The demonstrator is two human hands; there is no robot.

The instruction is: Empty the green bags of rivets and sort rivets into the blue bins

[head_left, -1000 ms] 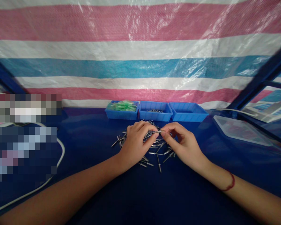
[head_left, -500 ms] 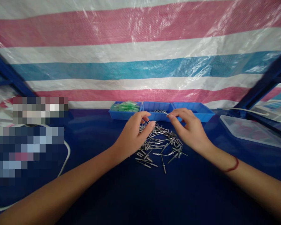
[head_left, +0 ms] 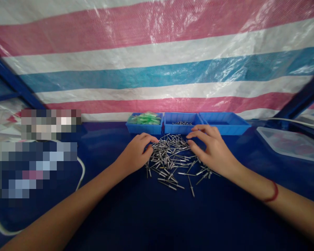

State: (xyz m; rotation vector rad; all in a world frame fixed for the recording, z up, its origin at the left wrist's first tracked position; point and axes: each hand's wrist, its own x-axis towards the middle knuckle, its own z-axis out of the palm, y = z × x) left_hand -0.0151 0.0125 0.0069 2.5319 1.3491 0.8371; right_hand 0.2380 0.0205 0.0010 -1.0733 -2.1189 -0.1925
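A loose pile of silver blind rivets lies on the dark blue table. At the pile's left edge is my left hand, its thumb and forefinger apart over the rivets, with nothing visible between them. My right hand hovers by the right side of the pile, fingers spread and holding nothing. Behind the pile, a blue middle bin has some rivets in it. The left bin contains green plastic packets. To the right stands another blue bin, partly behind my right hand.
A translucent plastic lid lies on the table at the right. White cable curves along the left, near a pixelated area. Striped plastic sheeting hangs behind the bins, between blue frame posts.
My right hand has let go of the rivet it held near the middle bin and opened lower down. My left hand has shifted left, uncovering more of the pile. The view has turned slightly.
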